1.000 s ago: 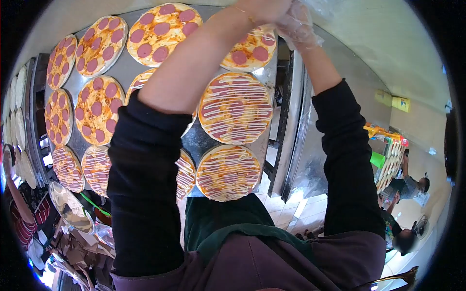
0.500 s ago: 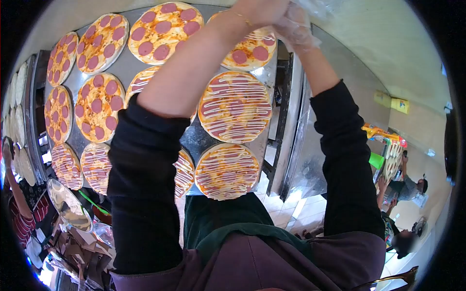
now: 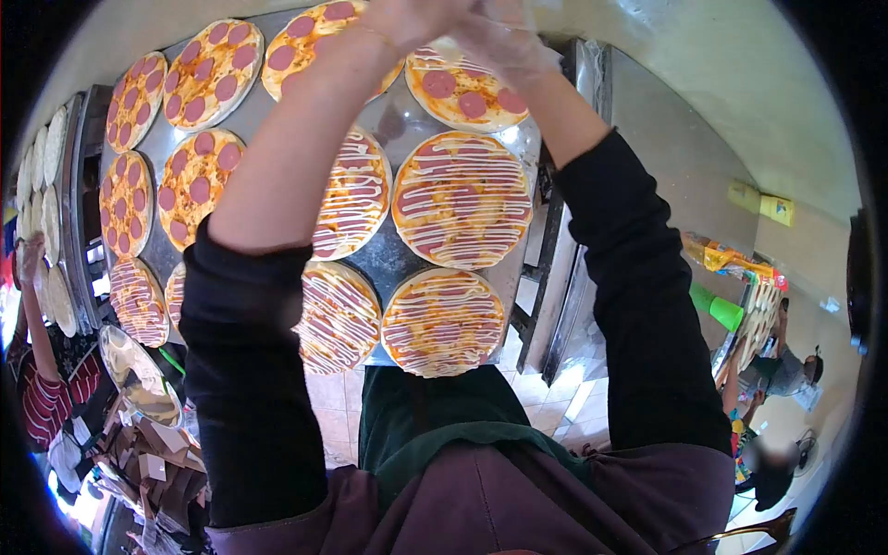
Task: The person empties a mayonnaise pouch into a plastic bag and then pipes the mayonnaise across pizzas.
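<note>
My left hand [image 3: 421, 20] and my right hand [image 3: 499, 39], the right in a clear plastic glove, meet at the top edge. Both look closed together, partly cut off and blurred, and what they hold cannot be made out. Just below them lies a pizza [image 3: 467, 97] with round meat slices and white sauce lines on its upper part. Nearer me, a striped pizza [image 3: 462, 199] and another striped pizza [image 3: 442, 322] are covered in white lines. To the left, a pizza without lines [image 3: 211, 74] shows its slices. My left forearm hides part of the rows.
The pizzas rest on a metal table [image 3: 393, 250]. Left of it stands a rack [image 3: 85, 203] with pale dough rounds, beside a person's arm [image 3: 35, 305]. A metal surface [image 3: 647, 120] lies to the right. People [image 3: 772, 370] are at the far right, near a green object [image 3: 717, 307].
Both hands have shifted left, still together. The pizzas now appear slightly farther right in view, and more of the striped ones beside my left arm shows.
</note>
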Motion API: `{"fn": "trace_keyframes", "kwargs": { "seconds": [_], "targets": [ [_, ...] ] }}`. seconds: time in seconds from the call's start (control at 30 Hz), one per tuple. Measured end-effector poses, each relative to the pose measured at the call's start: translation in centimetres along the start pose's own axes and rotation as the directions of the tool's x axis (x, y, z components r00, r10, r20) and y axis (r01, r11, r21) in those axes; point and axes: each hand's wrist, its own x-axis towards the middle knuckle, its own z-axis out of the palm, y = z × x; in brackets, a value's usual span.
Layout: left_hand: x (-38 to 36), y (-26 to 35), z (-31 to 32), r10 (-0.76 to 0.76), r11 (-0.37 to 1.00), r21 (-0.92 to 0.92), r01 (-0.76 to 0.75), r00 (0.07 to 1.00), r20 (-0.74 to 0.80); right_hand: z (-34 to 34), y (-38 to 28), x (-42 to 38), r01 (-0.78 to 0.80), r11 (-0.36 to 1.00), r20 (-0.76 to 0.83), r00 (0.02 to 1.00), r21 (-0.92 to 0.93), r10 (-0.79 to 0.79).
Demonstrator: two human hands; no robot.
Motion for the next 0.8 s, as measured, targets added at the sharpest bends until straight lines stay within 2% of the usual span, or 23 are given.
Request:
{"fn": "trace_keyframes", "kwargs": {
  "seconds": [0.03,0.07,0.13,0.17,0.23,0.27,0.33,0.4,0.43,0.47,0.5,0.53,0.63,0.7,0.77,0.8],
  "targets": [
    [0.5,-0.6,1.0,0.280,0.771,0.521,-0.366,0.930,0.239,-1.6,-0.1,-0.1,-0.012,1.000,0.010,1.000,-0.003,0.012],
    [0.9,-1.4,2.1,0.344,0.196,0.743,-0.640,0.754,0.559,-3.6,-0.8,-1.5,-0.028,1.000,0.020,0.999,-0.008,0.028],
    [1.5,-3.9,4.0,0.291,0.557,0.702,-0.444,0.896,0.336,-6.5,-1.3,-2.4,-0.057,0.998,0.035,0.998,-0.019,0.057],
    [1.8,-4.7,4.7,0.292,0.563,0.696,-0.446,0.895,0.337,-7.6,-1.0,-2.6,-0.072,0.997,0.040,0.997,-0.021,0.073],
    [1.8,-5.3,5.8,0.476,0.503,0.652,-0.568,0.811,0.339,-8.1,-1.1,-3.0,-0.103,0.995,0.047,0.993,-0.017,0.104],
    [1.4,-4.9,5.5,0.475,0.503,0.653,-0.566,0.813,0.338,-7.6,-0.7,-3.0,-0.117,0.993,0.049,0.992,-0.009,0.118],
    [-0.1,-2.7,4.1,0.286,0.569,0.700,-0.430,0.903,0.322,-5.5,-0.7,-3.2,-0.143,0.990,0.046,0.989,0.016,0.142],
    [-0.3,-0.8,1.9,0.335,0.362,0.737,-0.571,0.818,0.468,-1.7,0.6,-1.7,-0.164,0.985,0.042,0.986,0.046,0.162],
    [-1.2,0.3,1.6,0.329,0.357,0.744,-0.565,0.821,0.466,-0.1,0.1,-1.8,-0.176,0.982,0.041,0.984,0.061,0.174],
    [-2.4,1.5,1.7,0.266,0.607,0.702,-0.372,0.928,0.262,1.7,-0.4,-1.6,-0.188,0.979,0.041,0.982,0.076,0.185],
    [-3.1,2.1,1.9,0.145,0.803,0.576,-0.156,0.987,0.066,3.0,-0.1,-1.0,-0.198,0.976,0.042,0.980,0.089,0.195],
    [-3.3,2.1,1.8,0.144,0.800,0.580,-0.154,0.988,0.064,4.2,0.1,-0.3,-0.210,0.973,0.044,0.978,0.099,0.206],
    [-3.1,0.9,1.7,0.174,0.742,0.635,-0.213,0.977,0.124,1.4,-1.0,-2.2,-0.241,0.964,0.064,0.970,0.112,0.235],
    [-1.2,-1.3,2.0,0.307,0.335,0.794,-0.507,0.856,0.417,-1.8,-1.3,-3.1,-0.270,0.958,0.083,0.961,0.101,0.262],
    [0.3,-4.1,3.4,0.380,0.511,0.647,-0.566,0.824,0.421,-4.8,-1.6,-4.0,-0.297,0.951,0.099,0.952,0.087,0.289],
    [0.5,-4.9,4.0,0.384,0.517,0.641,-0.568,0.822,0.420,-5.8,-1.7,-4.0,-0.312,0.946,0.105,0.947,0.084,0.303]
  ]
}}
